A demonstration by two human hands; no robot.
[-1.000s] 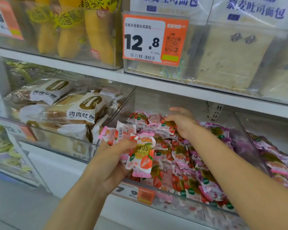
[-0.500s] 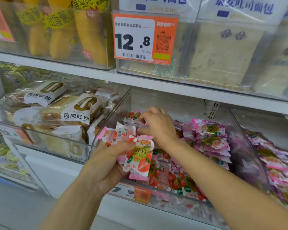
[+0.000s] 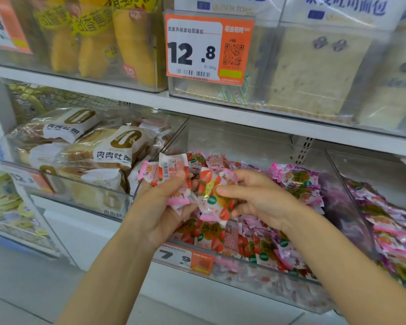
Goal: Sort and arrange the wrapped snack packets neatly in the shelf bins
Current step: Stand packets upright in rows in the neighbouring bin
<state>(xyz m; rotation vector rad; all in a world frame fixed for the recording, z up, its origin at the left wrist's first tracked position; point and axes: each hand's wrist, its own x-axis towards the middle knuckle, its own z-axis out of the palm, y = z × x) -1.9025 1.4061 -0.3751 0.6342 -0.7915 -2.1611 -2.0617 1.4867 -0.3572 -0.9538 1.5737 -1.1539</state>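
My left hand grips a fan of several pink-and-red strawberry snack packets in front of the clear middle bin. My right hand pinches one more strawberry packet against that bunch. Below both hands the bin holds a heap of strawberry packets on its left side. A stack of purple grape packets lies on its right side.
The left bin is full of wrapped toast buns. A right bin holds more purple packets. The shelf above carries bread boxes and a 12.8 price tag. A 7.9 tag hangs on the middle bin's front.
My right hand has come back from the rear of the bin with one strawberry packet and now meets the bunch in my left hand. The view has shifted slightly.
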